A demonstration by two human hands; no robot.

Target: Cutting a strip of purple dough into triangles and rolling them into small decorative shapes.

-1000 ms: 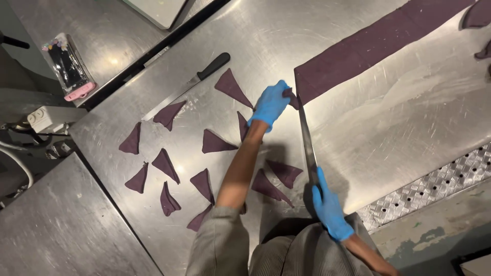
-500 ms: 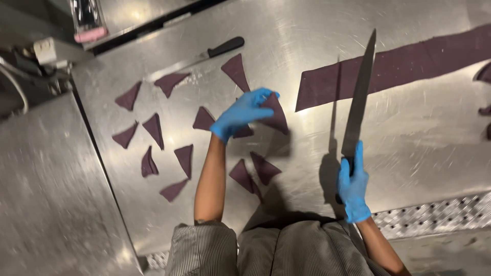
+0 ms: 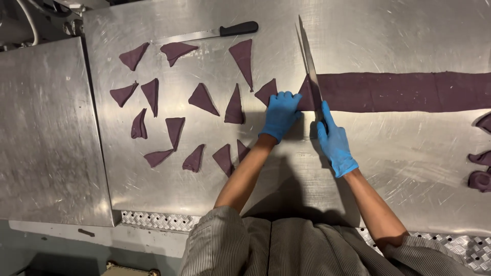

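Steel tabletop fills the view, scratched and shiny, with a second steel slab butted against it on the left and a strip of tread plate along the near edge. One long dark purple dough strip runs in from the right edge to the middle. Cut purple triangles lie spread left of it, about fifteen counted, all flat and mostly apart. Three purple scraps sit at the far right edge.

Two knives: one long-bladed knife stands across the strip's left end, one spare black-handled knife lies at the far side, untouched.

Two blue-gloved hands. Right hand has its grip closed round the long knife's handle. Left hand lies flat, fingers spread, grip holding nothing, pressing the strip's cut end just left of the blade. Striped sleeves at the bottom.
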